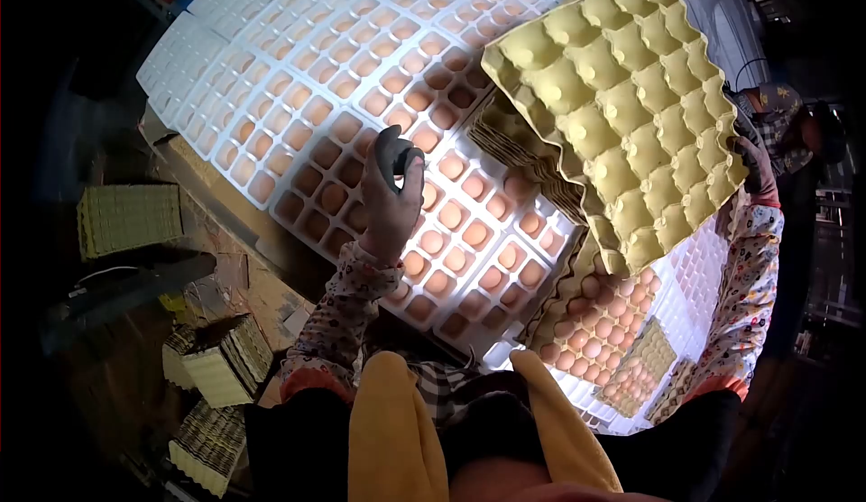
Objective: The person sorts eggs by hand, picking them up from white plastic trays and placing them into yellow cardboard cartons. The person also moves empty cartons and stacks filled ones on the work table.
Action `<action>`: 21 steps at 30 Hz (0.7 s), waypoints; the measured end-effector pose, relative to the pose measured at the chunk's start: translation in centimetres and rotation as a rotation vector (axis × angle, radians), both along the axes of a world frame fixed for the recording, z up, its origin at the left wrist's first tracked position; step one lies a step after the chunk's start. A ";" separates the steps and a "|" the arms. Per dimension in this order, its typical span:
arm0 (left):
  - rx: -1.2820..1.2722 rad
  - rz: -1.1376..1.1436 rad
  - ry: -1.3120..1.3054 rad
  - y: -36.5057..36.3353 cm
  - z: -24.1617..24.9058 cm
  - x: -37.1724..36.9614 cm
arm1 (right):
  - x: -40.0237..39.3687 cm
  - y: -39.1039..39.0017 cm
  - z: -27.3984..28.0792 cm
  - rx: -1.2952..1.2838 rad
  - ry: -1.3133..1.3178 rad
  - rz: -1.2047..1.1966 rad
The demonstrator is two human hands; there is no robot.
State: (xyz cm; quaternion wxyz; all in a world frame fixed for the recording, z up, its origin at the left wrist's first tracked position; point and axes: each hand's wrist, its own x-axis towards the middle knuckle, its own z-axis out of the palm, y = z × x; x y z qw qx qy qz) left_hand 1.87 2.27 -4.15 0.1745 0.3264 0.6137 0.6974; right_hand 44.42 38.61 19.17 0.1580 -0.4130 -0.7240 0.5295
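My right hand (758, 170) grips the right edge of a yellow egg tray (622, 114). The tray is tilted, and its cups hold nothing. Beneath it, another tray filled with eggs (600, 326) shows near my body, partly covered. Over the white plastic trays (347, 105) hangs my left hand (394, 197), with dark covers on its fingertips. Its thumb and fingers curve towards each other with a gap between them and no egg in it. Brown eggs (451, 216) sit in the white compartments just right of that hand.
Brown stacked egg trays (523, 150) stand beside the raised one. Bundles of trays (131, 221) and more stacks (221, 367) lie on the floor at left. Another person (785, 128) is at the far right. A smaller yellow tray (642, 367) lies at lower right.
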 end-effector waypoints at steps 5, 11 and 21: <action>0.017 -0.092 -0.116 5.7 -1.1 -0.3 | -5.3 11.1 -6.7 0.111 -0.400 0.171; -0.199 -0.368 0.207 14.6 -1.3 1.9 | -6.8 2.1 -13.1 0.994 -0.462 0.024; -0.159 -0.732 -0.587 15.7 -7.1 0.1 | -2.6 -16.7 -25.5 0.097 0.151 -0.257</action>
